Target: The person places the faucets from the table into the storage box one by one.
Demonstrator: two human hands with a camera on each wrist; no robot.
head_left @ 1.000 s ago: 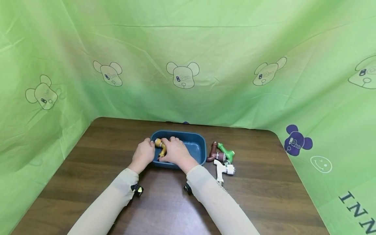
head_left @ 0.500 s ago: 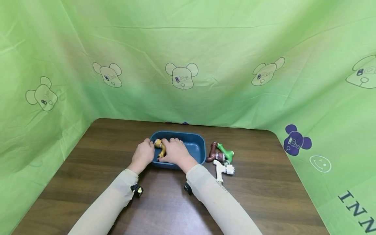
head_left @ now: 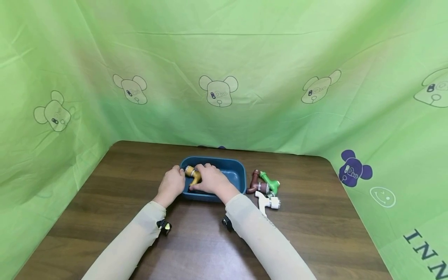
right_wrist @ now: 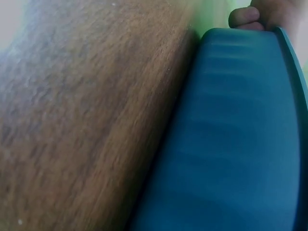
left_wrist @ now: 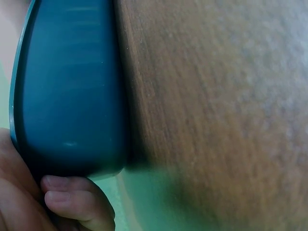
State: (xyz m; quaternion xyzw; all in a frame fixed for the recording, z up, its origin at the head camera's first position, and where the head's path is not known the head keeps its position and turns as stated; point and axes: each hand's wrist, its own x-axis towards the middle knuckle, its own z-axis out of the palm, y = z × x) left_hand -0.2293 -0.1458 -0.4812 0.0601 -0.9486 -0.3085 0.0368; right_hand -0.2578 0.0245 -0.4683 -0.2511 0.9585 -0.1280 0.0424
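A blue plastic basin [head_left: 232, 197] stands on the table. At its left end my left hand [head_left: 172, 182] grips the rim; in the left wrist view its curled fingers [left_wrist: 79, 199] sit against the end wall. Inside the basin's left part lies a yellow tap [head_left: 196, 177] with a ribbed knob towards the left hand. My right hand [head_left: 211, 179] reaches over the front rim and holds this tap between thumb and fingers, covering part of it. The right wrist view shows the basin's outer side [right_wrist: 236, 130], with the right hand out of sight.
Right of the basin lie a brown tap [head_left: 253, 182], a green tap [head_left: 270, 182] and a white tap [head_left: 263, 201], close together on the wooden table [head_left: 315, 217]. The right forearm passes over the white tap's lower end. Green cloth [head_left: 217, 124] hangs behind and at both sides.
My right hand and forearm have shifted slightly to the right, and a little more of the yellow tap shows. My left hand stays on the rim.
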